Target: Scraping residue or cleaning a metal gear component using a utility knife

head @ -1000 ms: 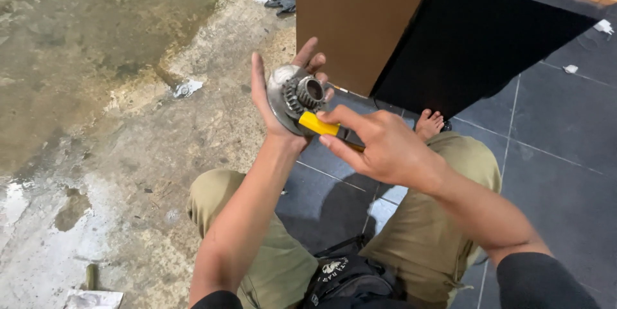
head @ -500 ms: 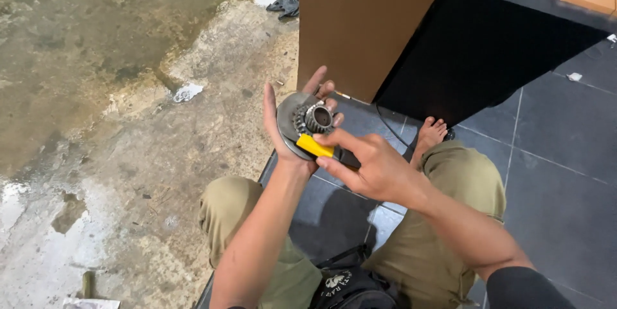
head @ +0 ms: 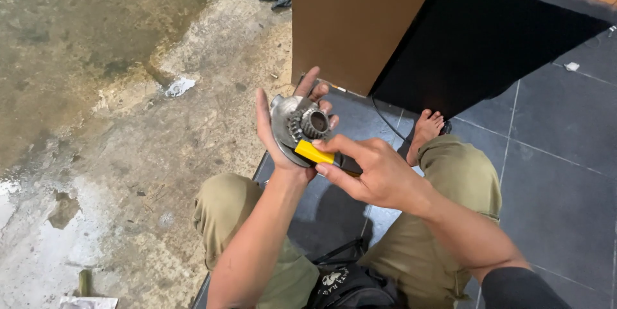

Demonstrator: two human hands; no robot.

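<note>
Two hands work together: our left hand (head: 276, 135) cups the toothed metal gear plate (head: 297, 127) upright, while our right hand (head: 373, 171) pinches a yellow-handled tool (head: 315, 153), tip pointing leftward just beneath the gear.

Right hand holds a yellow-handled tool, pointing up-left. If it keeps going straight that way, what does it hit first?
Most likely the toothed gear on the round metal part that the left hand cups. The right hand aims the yellow-handled tool just below that gear; the tip is hidden, so contact cannot be judged.

A round grey metal gear plate (head: 297, 130), toothed hub facing up, touches a yellow-handled tool (head: 316, 153).
</note>
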